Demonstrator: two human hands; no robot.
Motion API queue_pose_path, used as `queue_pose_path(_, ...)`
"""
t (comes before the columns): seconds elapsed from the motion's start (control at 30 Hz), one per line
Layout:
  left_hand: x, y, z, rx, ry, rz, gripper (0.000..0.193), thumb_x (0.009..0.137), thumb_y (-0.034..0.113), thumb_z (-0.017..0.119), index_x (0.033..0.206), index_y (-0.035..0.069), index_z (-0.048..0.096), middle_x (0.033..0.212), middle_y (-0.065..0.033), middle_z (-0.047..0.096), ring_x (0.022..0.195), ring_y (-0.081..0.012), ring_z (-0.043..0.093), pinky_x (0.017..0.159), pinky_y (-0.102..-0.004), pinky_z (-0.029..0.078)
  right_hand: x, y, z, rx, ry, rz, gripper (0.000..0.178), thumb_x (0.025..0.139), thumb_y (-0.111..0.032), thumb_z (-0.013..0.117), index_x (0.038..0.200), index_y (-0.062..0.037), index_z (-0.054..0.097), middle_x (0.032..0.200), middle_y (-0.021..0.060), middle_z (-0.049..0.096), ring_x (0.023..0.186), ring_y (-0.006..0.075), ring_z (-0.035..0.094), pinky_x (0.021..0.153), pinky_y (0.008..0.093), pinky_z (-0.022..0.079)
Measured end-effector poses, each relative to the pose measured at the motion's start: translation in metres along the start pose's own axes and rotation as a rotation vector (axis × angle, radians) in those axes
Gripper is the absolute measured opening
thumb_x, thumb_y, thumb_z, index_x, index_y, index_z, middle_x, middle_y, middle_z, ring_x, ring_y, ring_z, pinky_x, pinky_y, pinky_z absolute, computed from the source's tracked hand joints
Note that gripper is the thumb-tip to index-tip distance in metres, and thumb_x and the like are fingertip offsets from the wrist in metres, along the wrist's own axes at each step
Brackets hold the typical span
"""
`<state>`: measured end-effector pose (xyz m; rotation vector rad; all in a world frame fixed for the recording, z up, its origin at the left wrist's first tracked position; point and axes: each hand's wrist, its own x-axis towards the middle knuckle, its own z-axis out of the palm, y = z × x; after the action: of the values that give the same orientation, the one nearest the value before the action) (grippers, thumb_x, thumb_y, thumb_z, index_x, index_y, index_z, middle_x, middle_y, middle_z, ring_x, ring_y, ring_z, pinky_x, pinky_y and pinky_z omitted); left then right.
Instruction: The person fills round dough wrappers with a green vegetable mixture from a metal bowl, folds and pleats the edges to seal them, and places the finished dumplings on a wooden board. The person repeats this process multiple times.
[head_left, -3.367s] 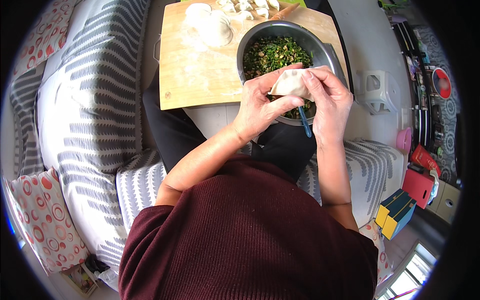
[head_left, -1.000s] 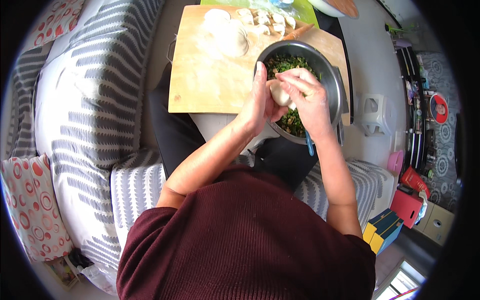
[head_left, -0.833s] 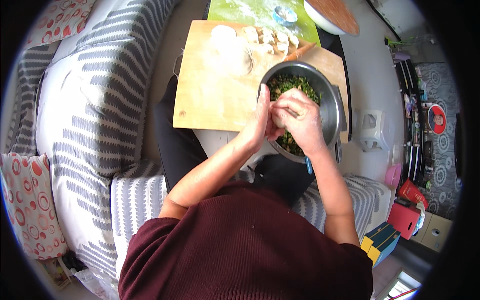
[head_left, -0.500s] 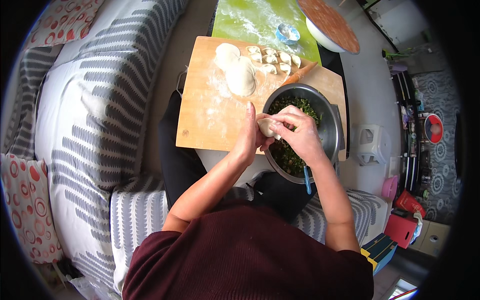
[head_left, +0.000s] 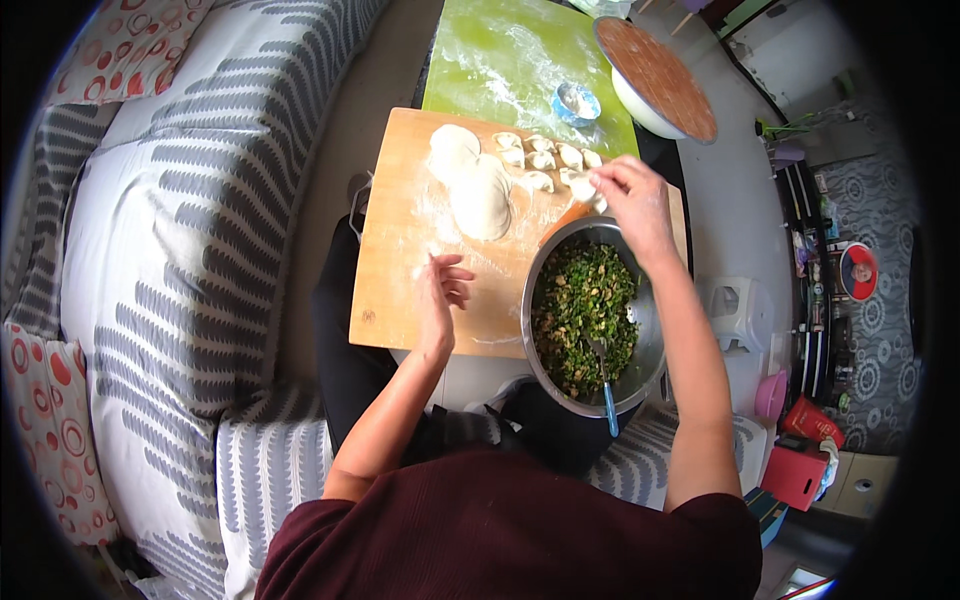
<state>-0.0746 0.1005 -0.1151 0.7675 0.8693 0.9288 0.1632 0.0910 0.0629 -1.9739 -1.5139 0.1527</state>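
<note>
My right hand [head_left: 640,205] reaches over the far right of the wooden board [head_left: 400,270], fingers pinched on a folded dumpling [head_left: 578,184] at the near end of the rows. Several finished dumplings [head_left: 540,160] sit there on the board. My left hand [head_left: 440,298] hovers above the board's near side, holding nothing, its fingers apart and slightly bent. Beyond it lie flat round dough wrappers [head_left: 480,200], overlapping. The steel bowl [head_left: 650,345] of chopped green filling [head_left: 580,310] stands below my right forearm, a blue-handled utensil [head_left: 609,405] resting in it.
A rolling pin [head_left: 565,218] lies partly hidden between dumplings and bowl. Behind the board is a floured green mat [head_left: 490,60] with a small blue bowl of flour [head_left: 575,104]. A large white basin with a brown round lid [head_left: 660,75] stands far right. A white stool [head_left: 737,312] is right.
My right hand has carried the dumpling from above the bowl to the rows at the board's far right. My left hand has let go of it and moved left.
</note>
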Motion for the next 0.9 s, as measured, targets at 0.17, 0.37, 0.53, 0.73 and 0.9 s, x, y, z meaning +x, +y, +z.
queue_pose_path(0.17, 0.004, -0.010, -0.007, 0.289, 0.037, 0.174, 0.032, 0.104, 0.027, 0.039, 0.108, 0.000, 0.056, 0.076, -0.0034, 0.056, 0.060, -0.0078, 0.046, 0.056, -0.0246, 0.039, 0.091, 0.081, 0.002, -0.182, 0.119, -0.012, 0.017, 0.082, -0.018, 0.069, 0.091, -0.0035, 0.072, 0.088, 0.0132, 0.067, 0.076, 0.0286, 0.065, 0.071, 0.0367, 0.050)
queue_pose_path(0.37, 0.001, -0.020, -0.009, 0.467, 0.026, 0.176, 0.025, 0.100, 0.021, 0.043, 0.109, 0.004, 0.057, 0.081, -0.0082, 0.059, 0.073, -0.0195, 0.055, 0.072, -0.0331, 0.044, 0.179, 0.159, 0.032, -0.231, 0.154, 0.177, 0.019, 0.080, -0.021, 0.071, 0.091, -0.0061, 0.074, 0.090, 0.0127, 0.071, 0.083, 0.0283, 0.067, 0.075, 0.0375, 0.051)
queue_pose_path(0.53, -0.002, -0.014, -0.010, 0.577, 0.009, 0.176, 0.026, 0.099, 0.022, 0.042, 0.108, 0.004, 0.059, 0.086, -0.0104, 0.062, 0.080, -0.0244, 0.058, 0.076, -0.0357, 0.044, 0.219, 0.206, 0.081, -0.253, 0.107, 0.362, 0.016, 0.080, -0.024, 0.073, 0.092, -0.0127, 0.075, 0.091, 0.0113, 0.072, 0.086, 0.0277, 0.068, 0.078, 0.0379, 0.052)
queue_pose_path(0.73, -0.002, -0.010, -0.010, 0.634, -0.039, 0.193, 0.028, 0.097, 0.023, 0.043, 0.108, 0.004, 0.060, 0.087, -0.0106, 0.063, 0.079, -0.0252, 0.059, 0.073, -0.0353, 0.045, 0.241, 0.238, 0.114, -0.230, 0.135, 0.458, 0.016, 0.079, -0.024, 0.075, 0.090, -0.0124, 0.075, 0.094, 0.0116, 0.072, 0.089, 0.0280, 0.068, 0.080, 0.0381, 0.052)
queue_pose_path(0.9, 0.000, -0.011, -0.011, 0.638, -0.044, 0.209, 0.027, 0.097, 0.022, 0.044, 0.107, 0.003, 0.060, 0.087, -0.0109, 0.063, 0.079, -0.0260, 0.060, 0.073, -0.0354, 0.045, 0.245, 0.253, 0.126, -0.278, 0.161, 0.459, 0.014, 0.078, -0.022, 0.076, 0.089, -0.0126, 0.075, 0.093, 0.0126, 0.072, 0.089, 0.0296, 0.069, 0.080, 0.0386, 0.053)
